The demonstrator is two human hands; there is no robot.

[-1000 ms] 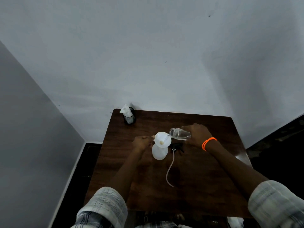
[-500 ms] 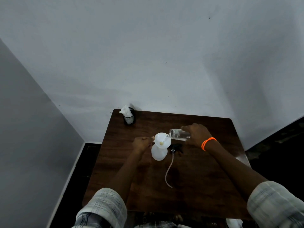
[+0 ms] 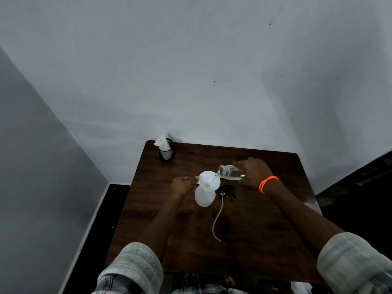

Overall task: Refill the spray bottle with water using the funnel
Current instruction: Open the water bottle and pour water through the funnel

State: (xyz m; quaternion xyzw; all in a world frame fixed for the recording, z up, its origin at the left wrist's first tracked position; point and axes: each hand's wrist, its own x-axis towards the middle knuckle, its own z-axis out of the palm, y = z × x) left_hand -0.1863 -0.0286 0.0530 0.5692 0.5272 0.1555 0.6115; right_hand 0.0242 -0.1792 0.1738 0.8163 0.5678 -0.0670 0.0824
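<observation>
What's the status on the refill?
Left hand pinches funnel rim, right hand tips jar. Funnel seated in spray bottle. Sprayer head alongside, nothing blocking.

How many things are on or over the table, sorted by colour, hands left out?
White: 2, the funnel and the spray bottle
Clear: 1, the glass jar
Black: 2, the spray head with its pale tube, and the mesh cup holding white tissue
Total: 5
</observation>
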